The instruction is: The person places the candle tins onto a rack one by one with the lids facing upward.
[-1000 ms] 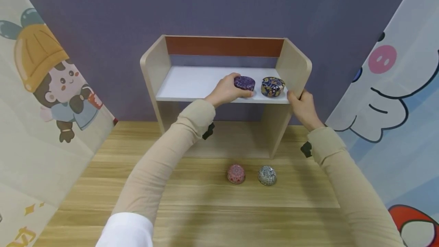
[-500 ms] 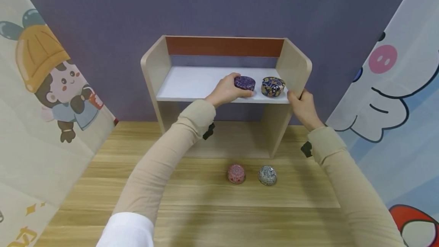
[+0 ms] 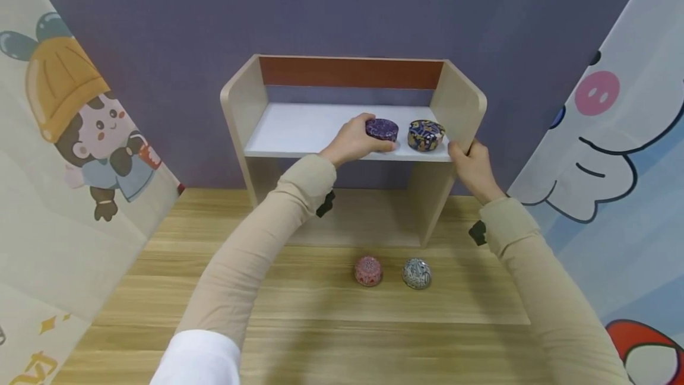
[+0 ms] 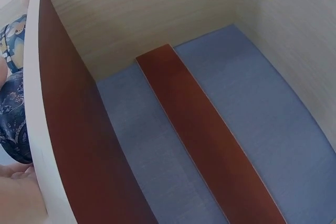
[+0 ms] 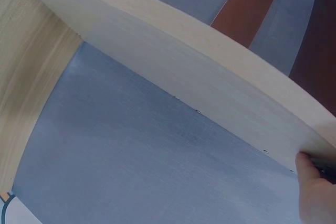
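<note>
My left hand (image 3: 357,141) grips a round dark purple patterned tin (image 3: 382,129) on the white upper board of a small wooden shelf (image 3: 299,129), thumb in front and fingers behind. In the left wrist view that tin (image 4: 14,119) shows at the left edge, partly hidden by the board. Just right of it stands a navy and yellow patterned tin (image 3: 425,135), apart from both hands. My right hand (image 3: 474,168) holds the shelf's right side panel (image 3: 459,103), its thumb at the front edge. Some of its fingers are hidden behind the panel.
On the wooden table (image 3: 342,343) before the shelf sit a red-pink patterned tin (image 3: 368,271) and a black and white patterned tin (image 3: 416,273). The shelf has a lower compartment (image 3: 363,212) and a brown back strip (image 3: 347,72). A blue-grey wall rises behind.
</note>
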Action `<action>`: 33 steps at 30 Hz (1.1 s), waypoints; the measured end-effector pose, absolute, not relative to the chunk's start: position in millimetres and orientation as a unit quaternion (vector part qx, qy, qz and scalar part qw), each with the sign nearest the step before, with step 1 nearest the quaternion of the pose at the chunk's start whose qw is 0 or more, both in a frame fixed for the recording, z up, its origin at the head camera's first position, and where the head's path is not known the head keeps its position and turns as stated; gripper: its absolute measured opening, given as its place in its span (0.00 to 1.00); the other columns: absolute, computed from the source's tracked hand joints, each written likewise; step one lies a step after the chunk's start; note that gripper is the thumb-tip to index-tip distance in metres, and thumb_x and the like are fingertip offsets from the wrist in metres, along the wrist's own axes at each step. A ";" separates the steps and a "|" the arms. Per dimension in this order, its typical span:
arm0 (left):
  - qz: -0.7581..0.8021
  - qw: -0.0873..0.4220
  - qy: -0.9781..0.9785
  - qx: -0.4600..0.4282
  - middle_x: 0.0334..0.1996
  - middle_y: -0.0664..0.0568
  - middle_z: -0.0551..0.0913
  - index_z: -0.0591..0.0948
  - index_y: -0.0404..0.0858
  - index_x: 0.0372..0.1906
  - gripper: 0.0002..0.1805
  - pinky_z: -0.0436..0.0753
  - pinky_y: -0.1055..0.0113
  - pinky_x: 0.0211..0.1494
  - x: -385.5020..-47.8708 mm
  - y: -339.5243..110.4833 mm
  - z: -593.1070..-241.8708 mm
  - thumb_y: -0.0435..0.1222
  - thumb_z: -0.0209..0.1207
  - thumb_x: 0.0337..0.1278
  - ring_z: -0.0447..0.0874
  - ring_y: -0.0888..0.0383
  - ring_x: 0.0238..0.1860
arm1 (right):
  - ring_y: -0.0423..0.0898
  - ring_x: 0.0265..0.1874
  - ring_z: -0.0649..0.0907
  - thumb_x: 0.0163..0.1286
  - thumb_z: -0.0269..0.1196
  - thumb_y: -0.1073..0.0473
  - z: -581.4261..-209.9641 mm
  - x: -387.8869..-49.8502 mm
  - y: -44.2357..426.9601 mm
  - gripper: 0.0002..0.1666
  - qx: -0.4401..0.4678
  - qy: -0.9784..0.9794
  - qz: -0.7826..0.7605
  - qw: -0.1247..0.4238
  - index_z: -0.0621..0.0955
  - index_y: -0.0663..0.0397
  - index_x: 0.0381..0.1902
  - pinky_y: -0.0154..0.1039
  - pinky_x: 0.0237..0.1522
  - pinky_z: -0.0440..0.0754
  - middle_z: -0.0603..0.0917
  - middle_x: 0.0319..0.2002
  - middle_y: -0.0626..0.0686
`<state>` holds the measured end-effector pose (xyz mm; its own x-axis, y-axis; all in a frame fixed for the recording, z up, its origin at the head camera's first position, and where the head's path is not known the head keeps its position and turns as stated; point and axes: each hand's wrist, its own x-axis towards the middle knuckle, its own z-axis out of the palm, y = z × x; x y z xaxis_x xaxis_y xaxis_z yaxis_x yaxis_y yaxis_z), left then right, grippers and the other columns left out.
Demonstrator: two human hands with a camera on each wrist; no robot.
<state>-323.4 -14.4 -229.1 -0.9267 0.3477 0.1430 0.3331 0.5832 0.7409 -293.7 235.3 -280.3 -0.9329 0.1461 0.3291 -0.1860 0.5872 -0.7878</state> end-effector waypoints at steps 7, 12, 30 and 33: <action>0.412 0.037 0.888 0.199 0.62 0.44 0.67 0.54 0.38 0.70 0.51 0.73 0.63 0.59 -325.3 -17.9 -227.3 0.49 0.68 0.41 0.71 0.53 0.56 | 0.48 0.40 0.74 0.68 0.46 0.47 -281.2 -294.3 236.7 0.31 0.010 -0.871 0.458 0.179 0.69 0.70 0.57 0.28 0.36 0.71 0.76 0.49 0.66; 0.402 0.061 0.890 0.206 0.65 0.46 0.64 0.51 0.40 0.71 0.53 0.70 0.63 0.62 -327.4 -23.5 -223.7 0.51 0.67 0.42 0.68 0.54 0.59 | 0.47 0.38 0.73 0.68 0.47 0.48 -282.9 -295.8 236.5 0.31 0.011 -0.870 0.458 0.182 0.69 0.70 0.55 0.28 0.35 0.71 0.76 0.47 0.65; 0.460 -0.120 0.841 0.257 0.60 0.51 0.73 0.67 0.40 0.63 0.28 0.70 0.75 0.61 -296.9 -54.8 -199.0 0.40 0.58 0.57 0.70 0.59 0.60 | 0.48 0.43 0.73 0.69 0.46 0.48 -282.0 -295.8 237.2 0.30 0.013 -0.869 0.461 0.178 0.69 0.68 0.56 0.32 0.41 0.71 0.76 0.50 0.64; 0.481 -0.177 0.810 0.284 0.56 0.47 0.76 0.71 0.35 0.58 0.23 0.72 0.75 0.59 -284.3 -58.3 -204.0 0.36 0.58 0.57 0.74 0.58 0.57 | 0.49 0.42 0.73 0.69 0.47 0.48 -281.0 -295.4 235.9 0.30 0.013 -0.867 0.464 0.179 0.69 0.69 0.56 0.32 0.41 0.71 0.76 0.50 0.65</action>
<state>-284.3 -58.3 -204.0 -0.7759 0.2896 0.5605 0.6307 0.3764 0.6786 -295.4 235.9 -281.0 -0.9355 0.1438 0.3227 -0.1888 0.5686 -0.8007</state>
